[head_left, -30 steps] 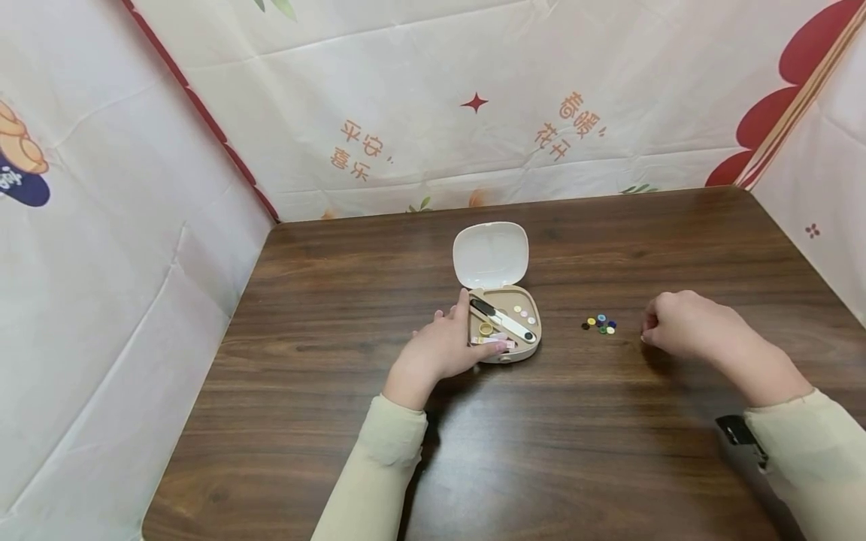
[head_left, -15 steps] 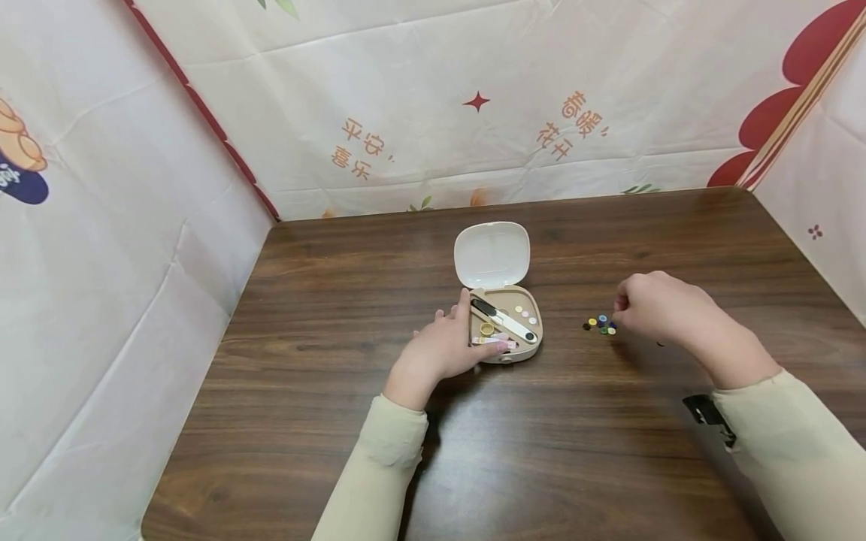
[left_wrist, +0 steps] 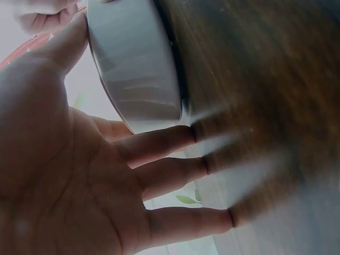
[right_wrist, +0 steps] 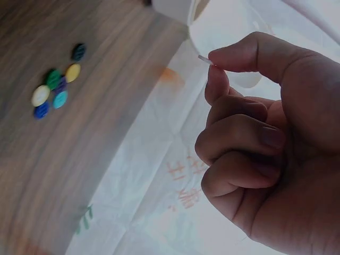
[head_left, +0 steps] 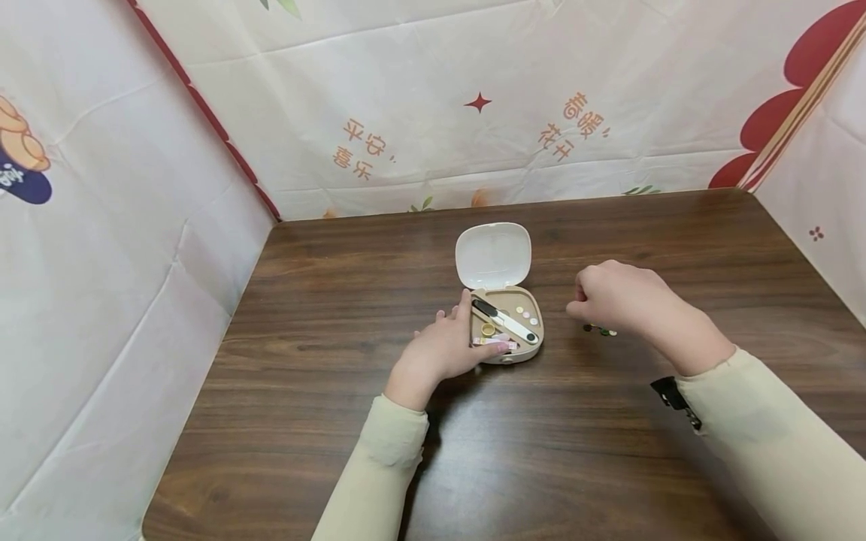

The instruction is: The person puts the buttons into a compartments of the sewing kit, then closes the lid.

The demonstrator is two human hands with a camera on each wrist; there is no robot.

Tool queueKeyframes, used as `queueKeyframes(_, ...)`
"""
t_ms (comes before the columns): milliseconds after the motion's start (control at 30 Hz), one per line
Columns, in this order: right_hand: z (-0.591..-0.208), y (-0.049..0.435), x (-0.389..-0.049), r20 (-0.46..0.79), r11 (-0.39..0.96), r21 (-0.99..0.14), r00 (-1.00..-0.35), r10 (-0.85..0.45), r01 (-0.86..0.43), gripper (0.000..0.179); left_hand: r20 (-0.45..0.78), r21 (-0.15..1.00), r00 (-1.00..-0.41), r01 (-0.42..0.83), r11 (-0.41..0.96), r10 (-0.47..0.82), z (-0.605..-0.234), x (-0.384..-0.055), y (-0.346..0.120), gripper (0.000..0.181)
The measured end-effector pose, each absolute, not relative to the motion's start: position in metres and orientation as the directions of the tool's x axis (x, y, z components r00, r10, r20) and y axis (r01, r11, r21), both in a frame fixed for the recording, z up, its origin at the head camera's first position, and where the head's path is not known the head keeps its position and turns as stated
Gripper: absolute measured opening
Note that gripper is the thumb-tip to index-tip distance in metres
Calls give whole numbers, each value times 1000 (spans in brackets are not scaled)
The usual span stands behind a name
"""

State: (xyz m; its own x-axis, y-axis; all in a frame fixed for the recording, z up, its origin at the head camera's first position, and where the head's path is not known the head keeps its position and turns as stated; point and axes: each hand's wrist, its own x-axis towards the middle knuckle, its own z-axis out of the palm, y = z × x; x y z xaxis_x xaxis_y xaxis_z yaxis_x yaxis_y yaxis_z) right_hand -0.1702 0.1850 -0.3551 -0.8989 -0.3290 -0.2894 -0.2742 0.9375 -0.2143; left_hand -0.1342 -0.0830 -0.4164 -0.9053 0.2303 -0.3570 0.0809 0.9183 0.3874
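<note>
Centrally in the head view, an open sewing case [head_left: 506,300] is resting on the wooden table [head_left: 338,300], its white lid [head_left: 492,255] tilting up at the far side. A slim black-and-white tool [head_left: 517,328] is lying diagonally inside, black end pointing far left; three pale buttons [head_left: 526,315] are sitting right of it, a gold ring [head_left: 489,329] left. The left hand [head_left: 443,342] is bracing the case, while the right hand [head_left: 622,297] is hovering over loose buttons [head_left: 604,331]. In the left wrist view, the left hand is spreading straight fingers beside the case's wall. In the right wrist view, thumb and forefinger are pinching a thin pale piece [right_wrist: 205,59], edge-on, its long axis sloping gently down toward the fingertips; seven colored buttons are clustering on the table.
</note>
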Motion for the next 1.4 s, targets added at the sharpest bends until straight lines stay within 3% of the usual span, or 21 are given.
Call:
queueKeyframes(167, -350, 173, -169, -285, 931, -199, -891, -353, -305, 32, -355, 381, -905, 86, 920, 232, -416, -134, -83, 117)
queueKeyframes(600, -346, 152, -166, -228, 918, -188, -893, -387, -350, 35, -345, 381, -908, 95, 920, 237, -418, -133, -83, 117)
queueKeyframes(1167, -361, 134, -175, -151, 910, -176, -904, -401, -374, 22, -344, 383, -909, 92, 919, 234, -420, -134, -83, 116)
queueKeyframes(1400, -371, 129, -175, -101, 905, -167, -906, -411, -392, 25, -341, 391, -910, 90, 916, 236, -420, -133, -82, 116)
